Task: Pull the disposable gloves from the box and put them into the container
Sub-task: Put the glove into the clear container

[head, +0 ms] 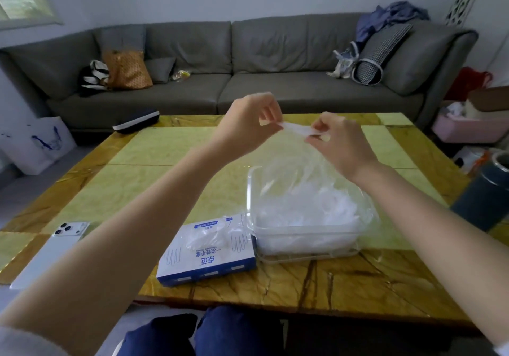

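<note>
Yellow-green marble-patterned table (165,149) fills the view, a long grey sofa (234,61) behind it against a pale wall, bags and cushions piled at both ends. Both hands are up over the table: the left hand (248,124) and right hand (340,140) each pinch one end of a thin clear glove (296,129), stretched flat between the fingertips, its loose film hanging down toward the container (303,234) directly below. That clear plastic container sits near the table's front edge, already holding a heap of crumpled white gloves (308,207). Touching its left side lies the glove box (206,251), white and blue, with glove outlines and Chinese characters printed on top; the lettering faces away and I can't read it reliably. More film pokes from its opening. At far left, a white phone (70,229) lies camera-side up. A dark case (136,121) rests on the table's far corner. Dark blue trousers (220,333) show at the bottom.
</note>
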Available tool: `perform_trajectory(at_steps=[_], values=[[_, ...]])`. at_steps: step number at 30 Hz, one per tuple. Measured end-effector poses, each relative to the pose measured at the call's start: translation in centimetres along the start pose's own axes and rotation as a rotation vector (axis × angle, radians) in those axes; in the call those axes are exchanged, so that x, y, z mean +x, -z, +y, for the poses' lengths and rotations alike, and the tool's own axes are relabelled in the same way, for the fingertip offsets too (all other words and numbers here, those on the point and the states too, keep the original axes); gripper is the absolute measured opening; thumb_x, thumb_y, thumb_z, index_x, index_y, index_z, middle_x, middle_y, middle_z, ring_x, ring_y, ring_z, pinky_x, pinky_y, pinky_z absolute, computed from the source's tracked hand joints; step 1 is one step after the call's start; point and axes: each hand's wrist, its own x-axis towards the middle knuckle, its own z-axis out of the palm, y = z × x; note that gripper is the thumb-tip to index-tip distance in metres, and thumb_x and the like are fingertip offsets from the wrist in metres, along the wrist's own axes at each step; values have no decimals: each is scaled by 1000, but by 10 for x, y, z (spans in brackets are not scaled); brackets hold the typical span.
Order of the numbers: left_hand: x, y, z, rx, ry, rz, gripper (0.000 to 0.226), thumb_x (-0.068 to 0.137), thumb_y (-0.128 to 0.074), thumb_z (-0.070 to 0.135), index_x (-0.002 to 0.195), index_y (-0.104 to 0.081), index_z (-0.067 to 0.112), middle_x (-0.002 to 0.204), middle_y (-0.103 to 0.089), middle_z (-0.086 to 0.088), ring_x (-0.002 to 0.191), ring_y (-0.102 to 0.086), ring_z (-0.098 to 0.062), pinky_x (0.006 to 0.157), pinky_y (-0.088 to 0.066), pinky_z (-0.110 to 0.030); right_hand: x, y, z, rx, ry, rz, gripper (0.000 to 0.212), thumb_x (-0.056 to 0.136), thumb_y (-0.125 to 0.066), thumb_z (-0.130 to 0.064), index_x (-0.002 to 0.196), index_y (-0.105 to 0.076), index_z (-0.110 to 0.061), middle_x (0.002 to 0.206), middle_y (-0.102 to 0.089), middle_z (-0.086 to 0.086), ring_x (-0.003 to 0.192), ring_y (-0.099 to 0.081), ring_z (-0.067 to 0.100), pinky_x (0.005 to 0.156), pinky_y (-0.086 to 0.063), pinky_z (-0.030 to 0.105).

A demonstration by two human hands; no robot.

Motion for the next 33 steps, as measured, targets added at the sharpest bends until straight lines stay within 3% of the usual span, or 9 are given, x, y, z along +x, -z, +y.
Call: perform_trajectory(at_steps=[3, 8, 12, 14, 18, 21, 26, 30, 33], values=[[11, -5, 6, -85, -41, 155, 18, 80, -68, 2, 78, -56, 17, 81, -52, 12, 76, -53, 1, 77, -42, -6, 6, 19, 4, -78, 138, 256, 9, 82, -64, -1, 90, -63, -3, 87, -63, 11, 85, -56, 27, 69, -34, 19], [-4, -12, -2, -26, -92, 81, 17, 81, -69, 13, 78, -56, 23, 91, -51, 8, 91, -47, -10, 84, -38, -15, -10, 32, 16, -147, 431, 324, 13, 79, -61, 9, 86, -62, -2, 81, -62, 9, 80, -52, 20, 73, -40, 28], [-30, -30, -23, 104, -77, -143, 17, 79, -71, 18, 76, -56, 25, 99, -52, 6, 99, -44, -12, 91, -33, -22, -38, 14, 35, -199, 489, -11, 23, 75, -64, 12, 84, -66, -9, 83, -65, 1, 81, -58, 15, 70, -44, 21], [-40, -45, -33, 206, -56, -305, 17, 81, -70, 22, 77, -55, 28, 104, -54, 6, 106, -43, -13, 98, -34, -29, -50, 0, 40, -218, 450, -231, 26, 76, -62, 12, 89, -67, -11, 88, -67, 0, 82, -63, 18, 66, -54, 31], [-47, -77, -51, 411, -60, -543, 4, 86, -65, 25, 89, -64, 27, 107, -58, 6, 111, -41, -14, 101, -29, -30, -60, -26, 46, -214, 274, -579, 31, 91, -46, 1, 107, -64, -18, 111, -62, -5, 107, -55, 12, 79, -39, 19], [-44, -97, -58, 584, -110, -615, 11, 88, -61, 18, 94, -66, 27, 107, -58, 5, 112, -42, -17, 98, -29, -28, -59, -40, 48, -210, 121, -768, 28, 93, -50, -5, 114, -63, -18, 117, -61, -5, 113, -54, 13, 82, -37, 19], [-41, -116, -64, 873, -186, -715, 23, 93, -49, 11, 107, -64, 21, 113, -57, 1, 111, -43, -21, 96, -31, -31, -47, -44, 43, -115, -77, -1102, 47, 86, -63, -42, 125, -58, -16, 127, -59, -3, 116, -54, 14, 95, -40, 23], [-34, -124, -58, 840, -149, -629, 26, 90, -46, 5, 109, -60, 18, 114, -53, -3, 110, -46, -22, 88, -34, -30, -36, -44, 42, 50, -90, -833, 31, 89, -58, -42, 108, -68, -20, 104, -68, -7, 94, -62, 8, 86, -49, 28], [-36, -136, -50, 653, -33, -637, 33, 93, -43, 6, 124, -49, 12, 122, -46, -8, 112, -47, -25, 84, -39, -32, -38, -57, 49, -60, -17, -739, 17, 92, -60, -29, 106, -66, -21, 110, -64, -8, 104, -57, 10, 86, -43, 24]])
